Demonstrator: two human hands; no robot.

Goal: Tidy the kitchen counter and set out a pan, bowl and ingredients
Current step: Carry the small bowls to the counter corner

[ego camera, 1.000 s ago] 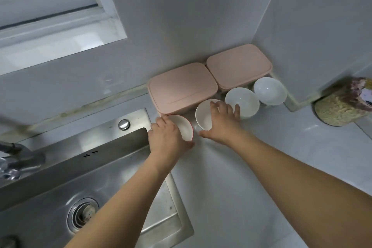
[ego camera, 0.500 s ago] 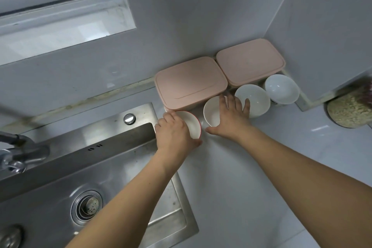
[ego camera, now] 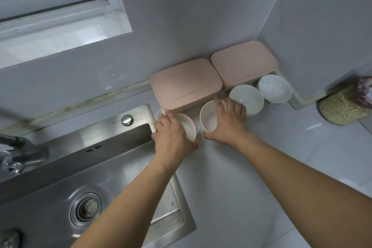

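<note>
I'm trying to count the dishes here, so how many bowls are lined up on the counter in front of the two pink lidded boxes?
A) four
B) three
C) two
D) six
A: four bowls stand in a row, the red-rimmed bowl under the left hand, the white bowl held by the right hand, and two more white bowls toward the corner.

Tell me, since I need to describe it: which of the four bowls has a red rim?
The leftmost bowl, under the left hand beside the sink; the other three are plain white.
</note>
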